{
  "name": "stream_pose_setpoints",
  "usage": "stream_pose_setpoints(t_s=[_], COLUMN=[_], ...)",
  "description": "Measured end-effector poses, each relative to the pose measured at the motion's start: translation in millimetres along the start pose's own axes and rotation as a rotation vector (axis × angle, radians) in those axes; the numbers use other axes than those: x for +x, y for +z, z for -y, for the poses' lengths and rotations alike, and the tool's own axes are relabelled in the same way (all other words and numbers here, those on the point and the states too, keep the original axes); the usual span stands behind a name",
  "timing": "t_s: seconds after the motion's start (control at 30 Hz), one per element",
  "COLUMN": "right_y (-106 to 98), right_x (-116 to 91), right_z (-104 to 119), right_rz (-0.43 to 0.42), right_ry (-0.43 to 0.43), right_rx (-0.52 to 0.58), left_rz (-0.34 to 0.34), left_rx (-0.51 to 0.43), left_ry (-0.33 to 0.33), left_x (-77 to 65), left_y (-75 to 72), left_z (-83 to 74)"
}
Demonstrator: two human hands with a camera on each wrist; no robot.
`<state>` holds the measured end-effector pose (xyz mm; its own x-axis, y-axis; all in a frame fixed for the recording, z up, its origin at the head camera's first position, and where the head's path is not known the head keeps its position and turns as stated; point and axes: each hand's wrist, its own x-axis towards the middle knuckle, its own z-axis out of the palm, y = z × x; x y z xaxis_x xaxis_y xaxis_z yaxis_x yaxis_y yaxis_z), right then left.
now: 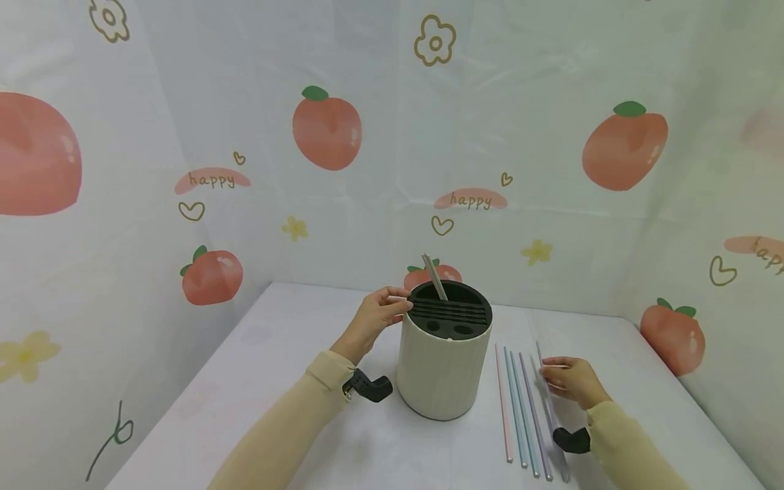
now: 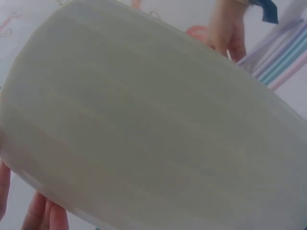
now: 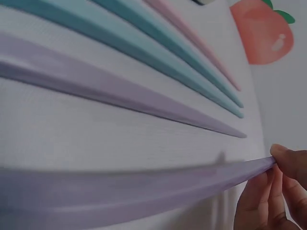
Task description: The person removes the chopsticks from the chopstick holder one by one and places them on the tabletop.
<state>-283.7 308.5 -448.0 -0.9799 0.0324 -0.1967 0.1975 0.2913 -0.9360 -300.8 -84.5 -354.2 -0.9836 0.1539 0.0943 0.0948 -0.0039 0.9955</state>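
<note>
1. I'm risking the purple chopstick slipping loose or swinging sideways, since my right hand is pinching only its thin tip.
2. That chopstick is stretching from my fingertips toward me, beside another purple chopstick.
3. My left hand is resting against the holder, fingers loosely extended.

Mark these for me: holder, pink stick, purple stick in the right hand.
Holder (image 1: 442, 374): head view, front of its pale body.
Pink stick (image 1: 503, 403): head view, middle of its length.
Held purple stick (image 3: 192, 183): right wrist view, along its shaft.
</note>
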Motion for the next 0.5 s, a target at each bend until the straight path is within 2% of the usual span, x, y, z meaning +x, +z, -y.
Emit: stream_pose_setpoints(t_s=[0.07,0.2,0.5], right_y=[2.8,7.2,14.0], right_x=[0.8,2.0,4.6], right_z=[-3.6,-7.6,-8.7], right_rz=[-0.009,-0.051,-0.062], right_ry=[0.001,-0.006,0.003], right_rx=[-0.012,-0.106,-0.121], left_rz=[0.002,0.006,0.003], left_rx=[-0.005,-0.008,-0.003], left_ry=[0.001,0.006,0.003], left_x=[0.3,1.2,3.0], left_y=[0.1,0.1,-1.0], left_z=[0.7,1.7,3.5])
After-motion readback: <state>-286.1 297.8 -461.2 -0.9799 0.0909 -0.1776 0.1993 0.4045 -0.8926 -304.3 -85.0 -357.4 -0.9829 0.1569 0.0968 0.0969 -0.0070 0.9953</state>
